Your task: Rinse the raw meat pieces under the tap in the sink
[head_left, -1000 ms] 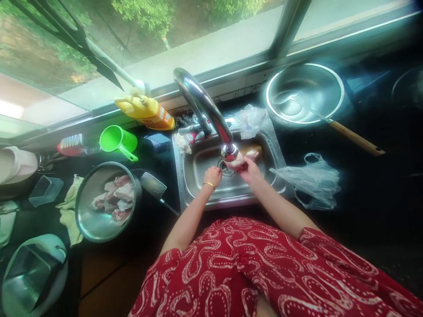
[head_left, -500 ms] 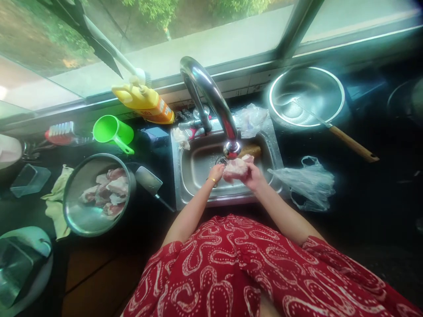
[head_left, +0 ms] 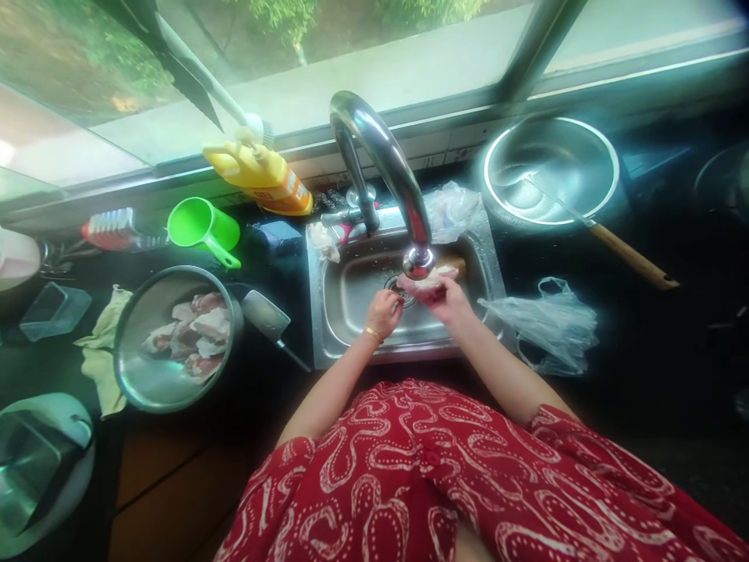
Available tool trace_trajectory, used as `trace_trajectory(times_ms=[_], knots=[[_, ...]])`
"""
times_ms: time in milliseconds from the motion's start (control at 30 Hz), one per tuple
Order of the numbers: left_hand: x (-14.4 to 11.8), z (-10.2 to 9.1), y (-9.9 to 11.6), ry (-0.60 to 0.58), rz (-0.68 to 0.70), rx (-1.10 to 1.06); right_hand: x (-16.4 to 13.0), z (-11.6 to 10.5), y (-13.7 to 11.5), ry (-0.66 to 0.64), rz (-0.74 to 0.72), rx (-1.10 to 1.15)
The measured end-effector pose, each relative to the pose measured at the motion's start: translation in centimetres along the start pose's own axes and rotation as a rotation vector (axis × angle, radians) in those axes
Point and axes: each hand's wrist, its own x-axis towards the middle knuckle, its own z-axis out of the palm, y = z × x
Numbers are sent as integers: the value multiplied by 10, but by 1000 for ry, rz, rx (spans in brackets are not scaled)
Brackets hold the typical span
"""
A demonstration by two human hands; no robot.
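A pale pink chunk of raw meat (head_left: pixel 431 279) sat gripped in the right hand (head_left: pixel 453 300), held up over the steel sink (head_left: pixel 351 300) and tucked right under the spout of the curved tap (head_left: pixel 419 261). It looked wet and fatty, lying roughly flat across the fingertips. The left hand (head_left: pixel 383 312) was curled just beside it, close to the meat's near edge, above the drain.

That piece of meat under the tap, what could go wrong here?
The meat sits in the right hand just under the faucet; wet, it might slip into the sink. Splashes could reach the plastic bag beside the sink.
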Motion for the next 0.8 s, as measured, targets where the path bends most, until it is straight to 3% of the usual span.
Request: trace_trajectory(times_ms=[100,233,367,433,500,633,700,800], knots=[[10,-2,9,100,-10,-16,4,2,1,77,18,-5],[25,5,9,7,36,-72,0,-1,8,111,19,-14],[23,7,-18,-44,-208,-57,-8,-14,9,80,54,-32],[18,7,-17,-18,-247,-103,-9,-25,8,34,99,-52],[12,10,1,-15,-174,-196,-6,-38,8,-19,129,-55],[6,25,50,-195,-29,-304,1,-66,9,-82,161,-95],[8,35,55,-208,-141,-393,1,-73,7,-169,193,-128],[9,47,39,-190,-514,-737,-6,-71,-1,-323,203,-176]])
